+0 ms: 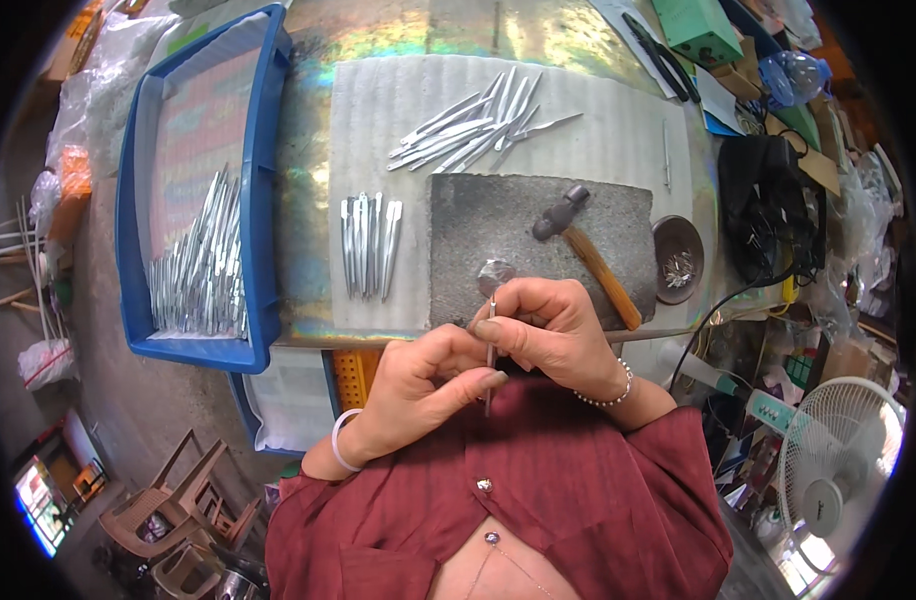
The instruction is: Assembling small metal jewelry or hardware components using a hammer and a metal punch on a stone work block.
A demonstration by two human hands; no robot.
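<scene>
Just in front of my chest, at the near edge of the work table, a slim metal piece stands almost lengthwise between my fingers. My left hand pinches its lower part with thumb and forefinger. Around its upper part, my right hand is closed, thumb pressed against it. Directly beyond lies a grey slab bearing a shiny round metal piece and a wooden-handled hammer. Left of the slab is a row of slim tapered metal pieces; a loose pile of similar pieces lies farther back.
A blue bin at the left holds many slim metal pieces. Right of the slab sits a dark bowl of tiny metal bits. White foam sheet underlies the work. A black bag and a fan are at the right.
</scene>
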